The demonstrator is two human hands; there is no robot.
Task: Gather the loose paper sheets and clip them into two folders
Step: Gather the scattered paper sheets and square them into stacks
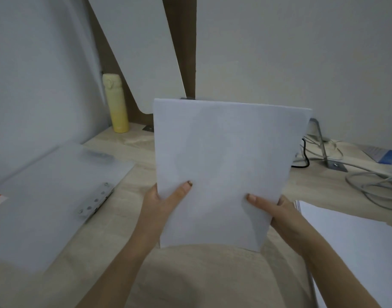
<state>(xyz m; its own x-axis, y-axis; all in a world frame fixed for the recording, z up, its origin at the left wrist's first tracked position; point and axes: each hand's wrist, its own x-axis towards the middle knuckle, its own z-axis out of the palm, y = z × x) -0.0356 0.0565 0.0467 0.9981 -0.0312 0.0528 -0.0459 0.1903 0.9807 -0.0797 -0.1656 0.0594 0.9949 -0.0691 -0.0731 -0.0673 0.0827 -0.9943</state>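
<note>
I hold a stack of white paper sheets (pixel 224 161) upright in front of me above the desk. My left hand (pixel 161 203) grips its lower left edge, thumb on the front. My right hand (pixel 277 212) grips the lower right edge the same way. A translucent folder (pixel 46 196) lies flat on the desk at the left, its metal clip strip (pixel 95 201) along the right side. Another pile of white sheets (pixel 355 243) lies on the desk at the right.
A yellow bottle (pixel 116 103) stands at the back left against the partition. Grey and black cables (pixel 368 181) trail over the back right of the wooden desk (pixel 137 147), beside a metal bracket (pixel 324 150) and a blue leaflet (pixel 386 155).
</note>
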